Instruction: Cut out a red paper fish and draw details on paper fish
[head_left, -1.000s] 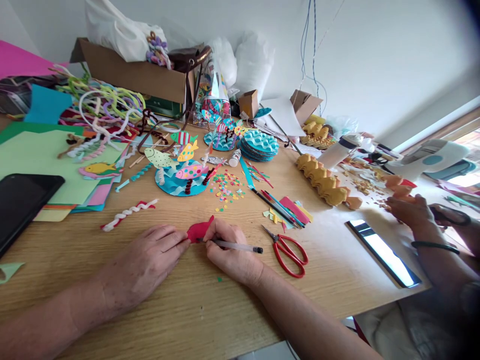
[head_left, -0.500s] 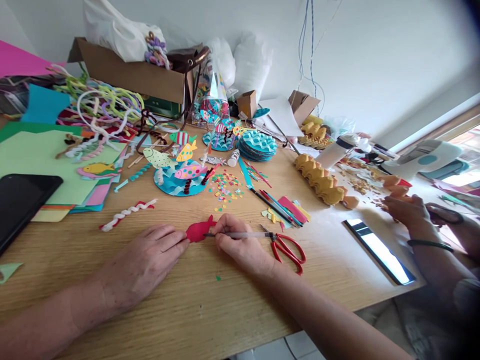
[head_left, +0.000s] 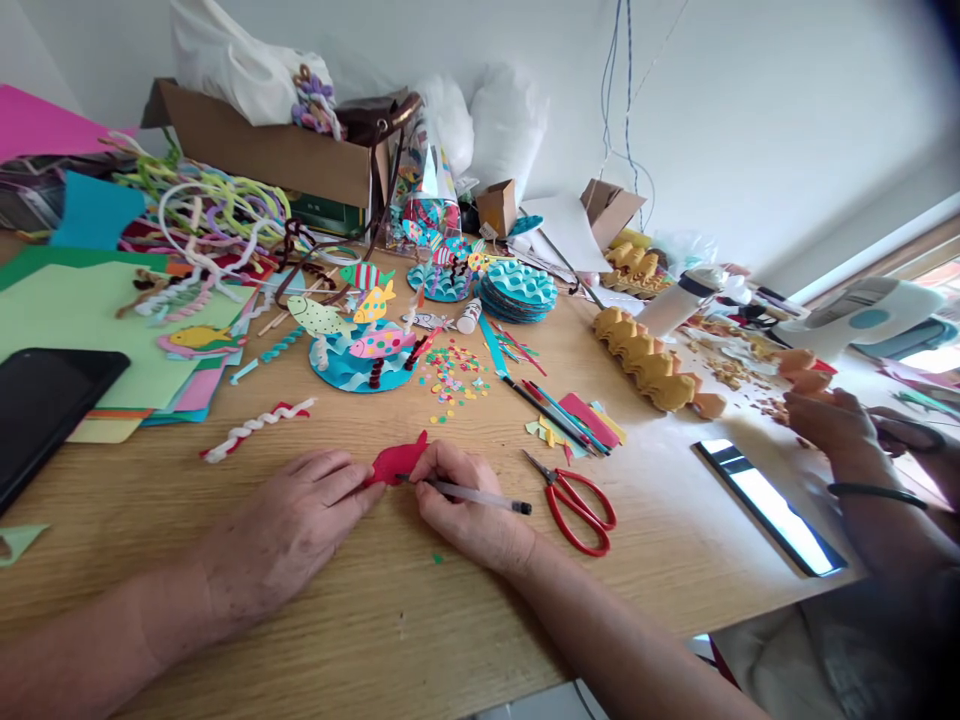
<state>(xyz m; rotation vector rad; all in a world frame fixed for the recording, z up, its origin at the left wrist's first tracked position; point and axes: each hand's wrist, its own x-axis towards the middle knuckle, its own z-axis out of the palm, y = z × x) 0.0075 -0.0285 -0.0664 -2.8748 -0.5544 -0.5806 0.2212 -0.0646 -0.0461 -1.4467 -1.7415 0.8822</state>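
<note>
Nearby, scissors [head_left: 555, 480] (red-handled) lie beside the right hand [head_left: 469, 505].

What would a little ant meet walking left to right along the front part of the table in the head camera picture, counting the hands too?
Black phone → left hand → red paper fish → right hand → red-handled scissors → shiny phone.

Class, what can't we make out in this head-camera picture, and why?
All in the head view:
Red paper cutout: ends partly covered by the left hand and right hand.
Any fine marks near the pen: too small to read.
Black phone: cut off by the left edge.
Co-worker's farther hand: blurred.
</note>
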